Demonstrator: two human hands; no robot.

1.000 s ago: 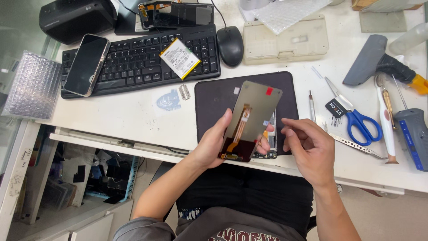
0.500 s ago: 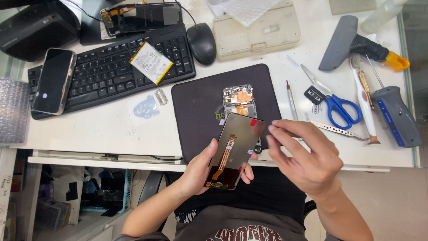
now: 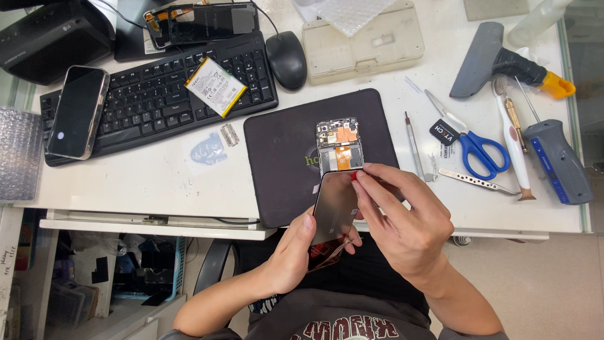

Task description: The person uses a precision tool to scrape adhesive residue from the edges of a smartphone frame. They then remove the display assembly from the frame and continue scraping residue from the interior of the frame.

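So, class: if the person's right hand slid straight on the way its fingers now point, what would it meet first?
The right hand points up-left, its fingertips already on a red tab at the top edge of the screen panel held by the left hand. Just past that lies the opened phone on the black mat, though depth is unclear.

Bright, even overhead light; sharp, soft shadows.
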